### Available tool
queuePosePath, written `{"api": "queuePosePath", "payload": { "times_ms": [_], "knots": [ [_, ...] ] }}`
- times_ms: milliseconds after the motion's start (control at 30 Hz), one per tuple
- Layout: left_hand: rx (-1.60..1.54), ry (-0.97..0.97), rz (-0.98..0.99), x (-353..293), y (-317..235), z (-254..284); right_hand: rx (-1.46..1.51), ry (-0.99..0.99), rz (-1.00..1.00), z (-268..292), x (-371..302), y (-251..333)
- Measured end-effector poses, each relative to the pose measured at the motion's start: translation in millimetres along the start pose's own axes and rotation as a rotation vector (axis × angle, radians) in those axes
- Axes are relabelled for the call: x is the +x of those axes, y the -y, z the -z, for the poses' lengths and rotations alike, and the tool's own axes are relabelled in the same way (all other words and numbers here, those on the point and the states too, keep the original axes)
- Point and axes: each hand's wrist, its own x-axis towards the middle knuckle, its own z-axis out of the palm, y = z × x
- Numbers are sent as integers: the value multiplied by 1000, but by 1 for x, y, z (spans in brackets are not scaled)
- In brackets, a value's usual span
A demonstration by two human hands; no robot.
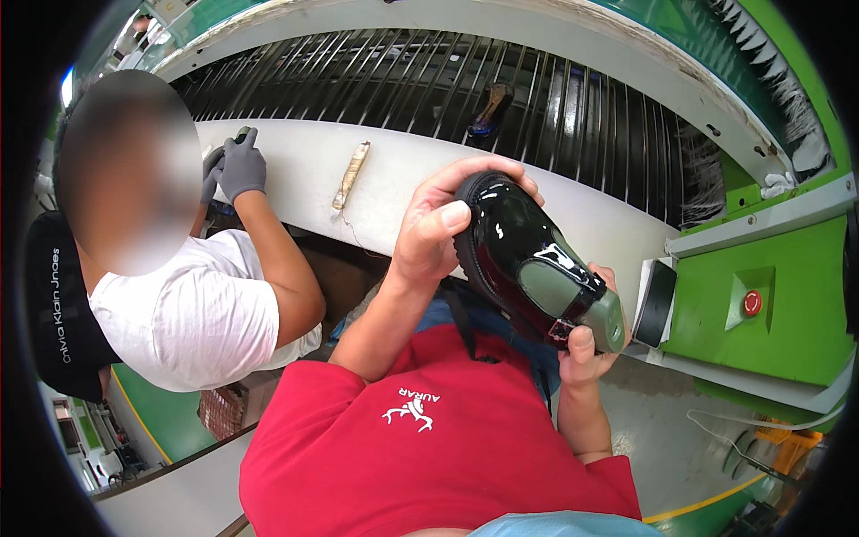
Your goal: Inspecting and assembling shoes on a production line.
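Observation:
A glossy black shoe (506, 237) with a strap and a small buckle is held up in front of my chest, tilted, its toe up to the left. A grey-green shoe last (605, 322) fills it and sticks out at the heel end. My left hand (431, 224) is closed round the toe, thumb against the sole edge and fingers over the far side. Round the heel end, my right hand (586, 362) grips the shoe and last, with its thumb on the near side and fingers partly hidden behind.
A tape-wrapped tool (352, 176) lies on the white ledge (295, 166). Beyond it run metal rollers (403, 80) carrying another dark shoe (490, 109). At left, a co-worker's grey-gloved hand (242, 168) holds a dark object. A green machine (707, 313) with a red button stands right.

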Motion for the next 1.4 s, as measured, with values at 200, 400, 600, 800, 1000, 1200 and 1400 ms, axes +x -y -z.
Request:
{"api": "queuePosePath", "payload": {
  "times_ms": [200, 400, 600, 800, 1000, 1200, 1400],
  "knots": [
    [-4, 56, -26, 0, 5, 1, -81, 40, 157, 6, 14, 2],
    [-53, 76, 48, 3, 25, 26, -189, 131, 211, 21, 43, 13],
    [576, 197, 208, -10, 41, 26, -698, 631, 221, 43, 122, 43],
    [819, 185, -11, 0, 41, -24, -680, 847, 506, 10, 147, 27],
    [1150, 108, -114, 0, 17, -14, 80, 242, 68, 32, 151, -24],
    [1203, 103, -213, -3, 9, -13, 165, 239, -303, -3, 95, -71],
    [1337, 119, -136, -12, 10, -24, 30, 294, -167, -12, 88, -51]
  ]
}}
